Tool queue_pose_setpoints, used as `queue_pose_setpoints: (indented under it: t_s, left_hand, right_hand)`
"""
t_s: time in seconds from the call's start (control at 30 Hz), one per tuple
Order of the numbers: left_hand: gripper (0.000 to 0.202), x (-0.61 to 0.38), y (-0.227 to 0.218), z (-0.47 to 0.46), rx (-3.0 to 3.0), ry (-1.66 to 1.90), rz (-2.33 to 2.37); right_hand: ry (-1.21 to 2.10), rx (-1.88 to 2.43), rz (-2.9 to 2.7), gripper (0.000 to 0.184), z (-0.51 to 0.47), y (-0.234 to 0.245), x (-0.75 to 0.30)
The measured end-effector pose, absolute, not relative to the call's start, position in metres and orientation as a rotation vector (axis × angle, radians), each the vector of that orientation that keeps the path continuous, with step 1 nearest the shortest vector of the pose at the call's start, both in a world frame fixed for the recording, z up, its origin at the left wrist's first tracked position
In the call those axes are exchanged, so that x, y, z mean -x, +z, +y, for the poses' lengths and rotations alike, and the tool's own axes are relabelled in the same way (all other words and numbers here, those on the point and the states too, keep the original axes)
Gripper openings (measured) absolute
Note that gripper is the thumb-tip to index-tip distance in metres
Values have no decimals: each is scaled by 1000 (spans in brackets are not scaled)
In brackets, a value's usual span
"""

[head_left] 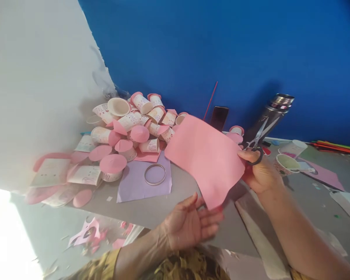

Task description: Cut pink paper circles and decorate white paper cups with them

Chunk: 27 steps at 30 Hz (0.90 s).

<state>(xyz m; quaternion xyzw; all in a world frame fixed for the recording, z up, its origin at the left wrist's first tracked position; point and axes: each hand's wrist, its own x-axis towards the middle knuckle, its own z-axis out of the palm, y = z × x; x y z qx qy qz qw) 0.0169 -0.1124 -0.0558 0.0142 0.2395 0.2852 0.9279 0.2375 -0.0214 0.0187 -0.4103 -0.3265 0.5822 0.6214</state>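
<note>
My right hand (258, 173) is closed on the right edge of a pink paper sheet (205, 157) and also has black-handled scissors (255, 144) looped on its fingers, blades pointing up and away. The sheet hangs tilted above the grey table (151, 208). Just below the sheet's lower corner, my left hand (192, 225) lies palm up with fingers stretched out; I cannot tell if its fingertips touch the paper.
A heap of paper cups with pink lids (134, 124) fills the back left. A metal ring (154, 174) lies on a lilac sheet (142, 182). A steel flask (270, 114), a phone (219, 117) and more cups (288, 157) stand at the right. Pink scraps (89, 233) lie on the floor.
</note>
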Motion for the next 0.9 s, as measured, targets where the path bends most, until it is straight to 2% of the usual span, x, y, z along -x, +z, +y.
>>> queue_pose_setpoints:
  t_s: [0.13,0.33,0.57,0.67,0.77,0.8,0.9]
  left_hand:
    - [11,-15,-38,-84,-27,884,679]
    - [17,24,1,-56,-555,1317,717]
    - [27,66,39,-22,-947,1402,622]
    - [28,68,21,-22,-857,1466,581]
    - [59,55,-17,-41,-717,1370,507]
    - [63,47,-28,-49,-683,1305,535]
    - [54,16,-43,-64,-553,1255,534]
  right_hand:
    - [1305,859,-807,22,-23,23,-236]
    - [1385,838,-785,30,-23,17,-228]
    - [1423,770,-791,27,-27,4,-207]
    - [1425,848,-787,33,-29,-5,-190]
    - [1427,950,-761,33,-30,-17,-173]
    - [1431,972,-758,31,-31,-21,-169]
    - [1453,1023,-754,28,-33,-30,-159]
